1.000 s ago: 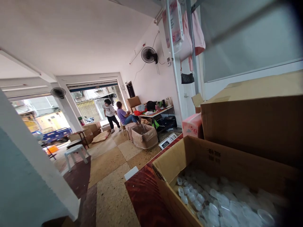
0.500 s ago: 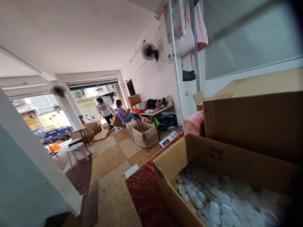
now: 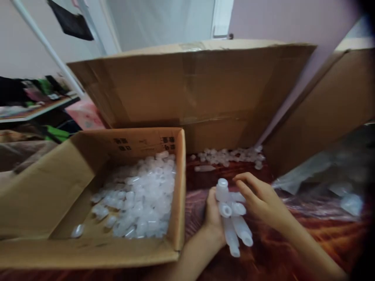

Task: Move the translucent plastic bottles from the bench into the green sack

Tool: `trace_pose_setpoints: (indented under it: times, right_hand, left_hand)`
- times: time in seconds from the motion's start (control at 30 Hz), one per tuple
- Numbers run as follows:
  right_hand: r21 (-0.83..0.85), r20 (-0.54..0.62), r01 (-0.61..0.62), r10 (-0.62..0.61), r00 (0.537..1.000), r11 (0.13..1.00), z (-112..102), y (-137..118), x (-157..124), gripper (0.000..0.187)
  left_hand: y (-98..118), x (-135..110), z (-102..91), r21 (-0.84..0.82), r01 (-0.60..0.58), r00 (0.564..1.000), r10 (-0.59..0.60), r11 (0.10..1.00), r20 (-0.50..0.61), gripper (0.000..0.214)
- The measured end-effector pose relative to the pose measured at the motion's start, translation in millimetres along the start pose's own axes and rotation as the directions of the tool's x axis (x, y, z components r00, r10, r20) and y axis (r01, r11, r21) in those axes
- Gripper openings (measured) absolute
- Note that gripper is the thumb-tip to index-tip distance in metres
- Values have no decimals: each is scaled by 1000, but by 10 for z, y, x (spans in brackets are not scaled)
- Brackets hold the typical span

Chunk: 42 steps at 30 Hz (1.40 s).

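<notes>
My left hand [image 3: 213, 212] is closed round a bunch of small translucent white plastic bottles [image 3: 233, 218], held over a dark red patterned table [image 3: 293, 242]. My right hand [image 3: 259, 199] rests against the same bunch from the right, its fingers curled over the top bottles. Just left of my hands stands an open cardboard box [image 3: 43, 187] partly filled with several more of the white bottles [image 3: 140, 195]. A small heap of loose white caps [image 3: 228, 156] lies on the table behind my hands.
A large closed cardboard box [image 3: 187, 86] stands behind the open one. Another cardboard box [image 3: 328, 105] is at the right, with clear plastic bags [image 3: 331, 175] in front of it. A pink box [image 3: 84, 113] and a cluttered desk [image 3: 32, 105] are at the far left.
The view has swung from the room, with two people far off at a desk, down and right to the table. Both my hands and the bottles have come into view.
</notes>
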State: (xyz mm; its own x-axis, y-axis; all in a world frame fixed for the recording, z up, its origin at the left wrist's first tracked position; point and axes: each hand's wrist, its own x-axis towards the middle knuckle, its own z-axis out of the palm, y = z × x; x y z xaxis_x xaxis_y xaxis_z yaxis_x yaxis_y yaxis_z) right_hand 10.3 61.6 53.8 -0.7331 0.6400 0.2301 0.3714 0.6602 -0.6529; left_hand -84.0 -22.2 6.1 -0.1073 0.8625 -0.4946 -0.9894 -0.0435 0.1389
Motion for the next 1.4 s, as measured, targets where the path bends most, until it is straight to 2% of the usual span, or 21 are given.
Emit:
trace_pose_setpoints:
  times: [0.13, 0.2, 0.3, 0.43, 0.57, 0.67, 0.73, 0.83, 1.0, 1.07, 1.17, 1.27, 1.33, 1.4]
  right_hand:
    - [-66, 225, 97, -80, 971, 993, -196, -4, -68, 26]
    - [-122, 285, 136, -97, 954, 983, -221, -4, -108, 24]
    - [-206, 256, 141, -86, 963, 968, -149, -2, -150, 24]
    - [-197, 186, 133, -97, 978, 971, 6, -9, -149, 24]
    - [-104, 96, 96, -87, 992, 990, 70, -39, -130, 22]
    - [53, 74, -13, 9, 997, 999, 103, -64, -131, 22]
    - [308, 43, -183, 179, 983, 934, 139, -77, -148, 20]
    - [612, 41, -348, 410, 911, 711, 182, -90, -220, 25]
    - [712, 72, -392, 495, 866, 583, 130, -91, -509, 29]
    - [690, 61, -394, 494, 867, 607, 103, -78, -672, 37]
    - [504, -88, -355, 456, 886, 787, 107, -80, -905, 48]
    - [186, -356, -212, 267, 896, 959, 182, -153, -1036, 52]
    - [11, -472, -109, 101, 876, 994, 263, -234, -1050, 46]
    - [-94, -506, -34, -19, 862, 995, 346, -313, -1035, 33]
  left_hand:
    - [85, -37, 34, 15, 22, 1000, -21, 1000, -10, 40]
    - [104, -42, 36, 49, 17, 1000, -17, 999, -12, 38]
    - [75, -35, 32, 96, -43, 999, 44, 994, -8, 36]
    - [50, -52, 77, 102, -116, 989, 124, 988, -81, 38]
    - [67, -69, 106, 99, -147, 978, 159, 984, -134, 28]
    - [75, -56, 78, 116, -205, 964, 221, 972, -146, 15]
    - [76, -45, 59, 130, -221, 959, 240, 967, -149, 12]
    - [78, -46, 51, 155, -227, 955, 251, 961, -156, 12]
    - [80, -68, 55, 204, -237, 947, 272, 950, -171, 13]
    - [76, -75, 54, 219, -248, 941, 288, 944, -177, 14]
    - [64, -84, 53, 243, -240, 943, 286, 940, -172, 17]
    - [47, -87, 44, 276, -247, 943, 296, 929, -153, 20]
    - [34, -82, 31, 304, -275, 934, 329, 912, -142, 22]
    - [20, -74, 16, 336, -307, 920, 368, 890, -134, 23]
